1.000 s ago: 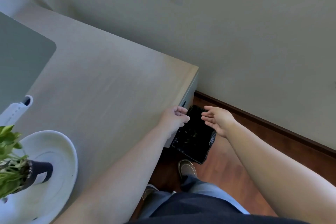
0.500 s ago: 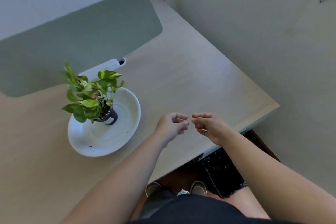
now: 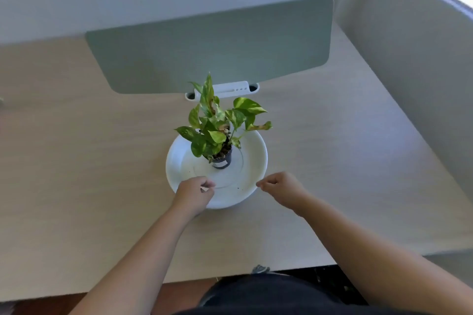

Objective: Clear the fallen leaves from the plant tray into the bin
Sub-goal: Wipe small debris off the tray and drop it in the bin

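I had one round white plastic plant tray (image 3: 179,161) in view, sitting on the pale wood-grain desk (image 3: 76,161), with one small dark pot (image 3: 223,160) upright near its middle holding one green and yellow variegated leafy plant (image 3: 217,125). On the tray floor I counted a few tiny dark specks (image 3: 239,188) near the front right rim; whether they were soil or leaf crumbs I could not tell. No whole fallen leaf showed plainly on the tray.

Two bare hands were out. My left hand (image 3: 195,193) sat over the tray's front left rim, fingers curled in toward the thumb; something pale showed at the fingertips, too small to say whether it was pinched. My right hand (image 3: 280,188) hovered just beside the front right rim, fingers curled into a loose fist with nothing visible in it.

Behind the plant stood one grey-green rounded desk divider panel (image 3: 217,46) and one white plastic cable-slot fitting (image 3: 230,88) at its base. A black-lined bin (image 3: 332,280) peeked out below the desk's near edge, on the right, well apart from the tray.
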Motion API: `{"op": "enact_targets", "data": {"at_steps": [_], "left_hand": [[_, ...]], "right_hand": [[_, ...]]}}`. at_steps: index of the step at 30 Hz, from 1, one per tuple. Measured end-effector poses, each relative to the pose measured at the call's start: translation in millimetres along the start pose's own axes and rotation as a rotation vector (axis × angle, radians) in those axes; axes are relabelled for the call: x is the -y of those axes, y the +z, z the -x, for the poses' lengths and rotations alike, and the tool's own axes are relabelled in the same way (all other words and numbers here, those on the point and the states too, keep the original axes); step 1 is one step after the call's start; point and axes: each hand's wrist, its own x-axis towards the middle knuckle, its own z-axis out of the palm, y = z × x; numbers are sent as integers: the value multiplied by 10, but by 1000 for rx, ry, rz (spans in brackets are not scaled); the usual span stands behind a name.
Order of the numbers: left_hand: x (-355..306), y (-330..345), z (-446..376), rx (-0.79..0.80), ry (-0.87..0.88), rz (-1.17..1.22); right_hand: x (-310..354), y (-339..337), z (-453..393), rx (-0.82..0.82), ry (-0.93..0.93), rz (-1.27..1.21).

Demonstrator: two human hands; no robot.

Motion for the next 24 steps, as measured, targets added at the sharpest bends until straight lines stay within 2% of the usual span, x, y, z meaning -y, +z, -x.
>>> {"op": "enact_targets", "data": {"at_steps": [4, 6, 8, 11, 15, 19, 24], "left_hand": [[301, -278, -192, 53, 80, -610], [423, -365, -235, 127, 70, -763], [511, -405, -242, 168, 102, -808], [556, -398, -233, 184, 166, -808], [578, -331, -235, 197, 236, -766], [592, -262, -208, 230, 320, -735], [613, -348, -326, 159, 290, -642]], "right_hand": [[135, 229, -138, -54, -225, 605], [170, 356, -169, -44, -247, 852], [183, 476, -184, 9, -209, 987], [194, 632, -205, 38, -156, 1038], [205, 730, -223, 17, -186, 1011], [299, 748, -223, 139, -213, 978], [439, 796, -309, 157, -221, 862]]}}
